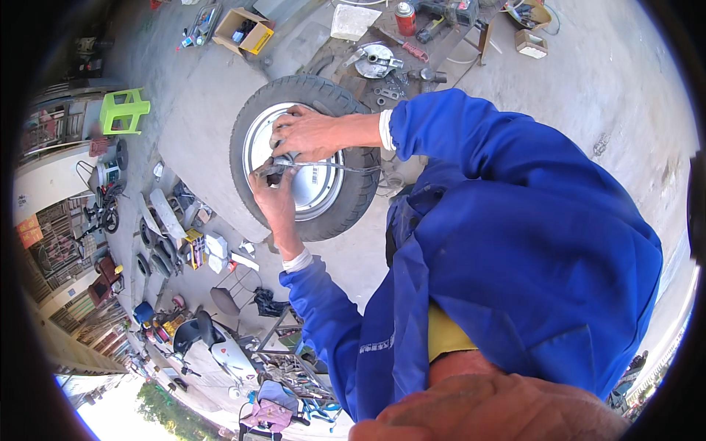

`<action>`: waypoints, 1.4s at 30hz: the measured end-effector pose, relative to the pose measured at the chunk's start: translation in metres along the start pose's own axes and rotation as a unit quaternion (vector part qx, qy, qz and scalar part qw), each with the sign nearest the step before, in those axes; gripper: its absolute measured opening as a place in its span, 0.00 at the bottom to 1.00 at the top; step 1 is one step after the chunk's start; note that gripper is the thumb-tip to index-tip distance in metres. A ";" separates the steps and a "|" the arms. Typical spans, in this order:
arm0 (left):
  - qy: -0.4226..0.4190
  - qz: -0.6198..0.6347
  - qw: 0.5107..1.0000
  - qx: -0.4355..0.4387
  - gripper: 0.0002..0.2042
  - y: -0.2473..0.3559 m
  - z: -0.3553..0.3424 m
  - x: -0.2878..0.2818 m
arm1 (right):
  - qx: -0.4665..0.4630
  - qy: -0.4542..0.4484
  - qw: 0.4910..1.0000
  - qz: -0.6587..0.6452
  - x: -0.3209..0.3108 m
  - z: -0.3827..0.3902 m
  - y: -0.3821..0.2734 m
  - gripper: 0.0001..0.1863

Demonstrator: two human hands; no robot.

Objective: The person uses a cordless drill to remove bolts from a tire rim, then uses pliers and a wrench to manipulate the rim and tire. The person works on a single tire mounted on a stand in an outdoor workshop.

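A scooter-type wheel [358,191] with a black tyre and silver hub lies on its side in front of me. My left hand [273,195] is closed around a small dark piece [275,175] at the wheel's centre; its kind does not show. Just above it, my right hand [309,137] rests over the hub with bent fingers, and what lies beneath them is hidden. A dark cable [346,167] runs from between my hands across the hub and tyre toward the right.
Beyond the wheel lie a round metal brake plate [376,60], a red spray can [405,18] and an open cardboard box [243,31]. A green plastic stool [123,111] stands at the left. Loose tyres [160,257] and a parked scooter [224,349] are at the lower left.
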State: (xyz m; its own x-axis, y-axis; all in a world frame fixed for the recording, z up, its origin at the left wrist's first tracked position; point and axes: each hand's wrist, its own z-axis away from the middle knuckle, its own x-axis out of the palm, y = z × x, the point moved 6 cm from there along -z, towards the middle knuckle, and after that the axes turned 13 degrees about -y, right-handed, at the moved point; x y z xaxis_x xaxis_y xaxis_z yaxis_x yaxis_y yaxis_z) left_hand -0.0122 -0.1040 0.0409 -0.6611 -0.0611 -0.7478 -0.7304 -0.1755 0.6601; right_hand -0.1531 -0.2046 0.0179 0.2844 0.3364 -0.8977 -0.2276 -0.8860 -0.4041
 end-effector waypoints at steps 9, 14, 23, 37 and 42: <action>-0.048 0.039 0.993 0.098 0.21 -0.009 -0.010 -0.009 | 0.077 0.019 0.997 0.012 0.021 -0.001 -0.005 0.23; -0.088 0.057 0.990 0.089 0.22 -0.009 -0.011 -0.009 | 0.117 0.016 0.993 0.023 0.026 0.001 -0.011 0.22; 0.047 -0.001 0.998 -0.039 0.25 0.006 0.014 0.005 | -0.092 -0.072 0.985 -0.127 -0.009 -0.032 0.015 0.23; -0.034 0.074 0.996 0.022 0.22 -0.017 0.003 0.006 | -0.031 -0.061 0.970 -0.235 -0.008 -0.015 0.020 0.23; -0.049 0.047 0.997 0.044 0.27 -0.011 0.016 -0.002 | 0.058 -0.043 0.973 -0.219 -0.021 0.010 0.017 0.20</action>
State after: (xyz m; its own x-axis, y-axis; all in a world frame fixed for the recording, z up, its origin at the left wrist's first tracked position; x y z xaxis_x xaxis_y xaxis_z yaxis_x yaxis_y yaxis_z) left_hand -0.0052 -0.0866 0.0366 -0.7382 0.0243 -0.6742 -0.6734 -0.0873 0.7341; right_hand -0.1717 -0.2234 0.0283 0.2996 0.7035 -0.6445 -0.2068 -0.6116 -0.7637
